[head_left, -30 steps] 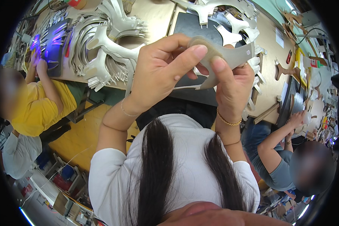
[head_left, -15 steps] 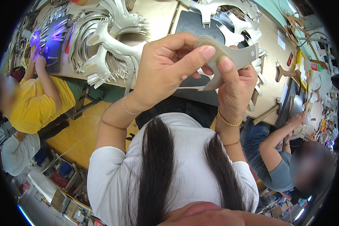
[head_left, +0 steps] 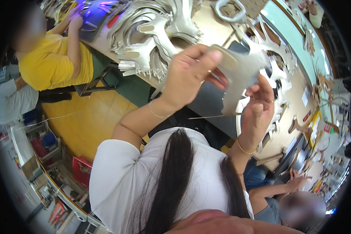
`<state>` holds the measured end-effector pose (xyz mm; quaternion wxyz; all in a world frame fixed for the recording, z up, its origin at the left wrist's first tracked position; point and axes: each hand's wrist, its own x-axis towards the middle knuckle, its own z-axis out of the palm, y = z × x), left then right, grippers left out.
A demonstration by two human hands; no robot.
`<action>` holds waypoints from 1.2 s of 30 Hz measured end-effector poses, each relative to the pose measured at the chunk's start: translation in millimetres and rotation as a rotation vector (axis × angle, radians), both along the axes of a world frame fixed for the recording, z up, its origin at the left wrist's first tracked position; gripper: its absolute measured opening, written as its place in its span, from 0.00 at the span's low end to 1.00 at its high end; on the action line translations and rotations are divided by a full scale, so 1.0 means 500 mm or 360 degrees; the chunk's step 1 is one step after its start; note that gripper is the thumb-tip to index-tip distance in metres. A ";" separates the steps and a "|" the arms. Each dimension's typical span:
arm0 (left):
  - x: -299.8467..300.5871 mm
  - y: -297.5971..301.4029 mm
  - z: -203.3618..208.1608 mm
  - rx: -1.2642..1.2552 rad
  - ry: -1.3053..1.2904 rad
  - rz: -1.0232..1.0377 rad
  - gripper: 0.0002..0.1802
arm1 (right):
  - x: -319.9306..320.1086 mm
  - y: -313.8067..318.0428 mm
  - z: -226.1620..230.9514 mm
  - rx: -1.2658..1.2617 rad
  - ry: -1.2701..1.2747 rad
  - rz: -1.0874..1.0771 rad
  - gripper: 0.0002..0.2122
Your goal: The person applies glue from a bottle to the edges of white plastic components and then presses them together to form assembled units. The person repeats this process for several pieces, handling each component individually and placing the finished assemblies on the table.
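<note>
My left hand (head_left: 185, 76) pinches a thin pale-grey leather-like cut piece (head_left: 241, 72) with curved arms, thumb on top along its beige padded edge. The piece is held up over the table, somewhat blurred. Beside its right side is my right hand (head_left: 259, 111), its fingers bent and apart, thumb raised away from the piece. A thin strip (head_left: 206, 117) stretches below the piece toward my right hand; whether that hand touches it I cannot tell. Behind my hands lies a dark mat (head_left: 206, 103). Similar pale pieces (head_left: 277, 72) are spread to the right of it.
Stacked pale pieces (head_left: 144, 54) fill the table at left, and a whitish ring-shaped roll (head_left: 231, 18) lies at the far side. A person in a yellow shirt (head_left: 52, 58) works at left; another person's arm (head_left: 273, 190) is at right. A red crate (head_left: 82, 169) stands behind me at left.
My right thumb has come off the piece and its fingers have spread. The left hand keeps its pinch, and the piece now hangs turned more steeply. The whole view has swung.
</note>
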<state>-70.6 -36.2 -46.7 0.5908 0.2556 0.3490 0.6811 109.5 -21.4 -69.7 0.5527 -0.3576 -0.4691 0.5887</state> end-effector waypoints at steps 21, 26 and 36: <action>-0.202 0.103 -0.093 -0.0259 0.2269 0.0972 0.26 | -0.173 0.526 -0.154 0.1490 -0.2053 -0.0143 0.10; -0.083 0.168 -0.080 0.0055 0.2128 -0.0105 0.16 | -0.220 0.592 -0.200 0.1600 -0.2306 -0.0219 0.05; 0.132 0.505 -0.182 0.0711 0.2421 -0.0861 0.14 | -0.076 0.550 -0.052 0.0916 -0.1330 -0.0433 0.11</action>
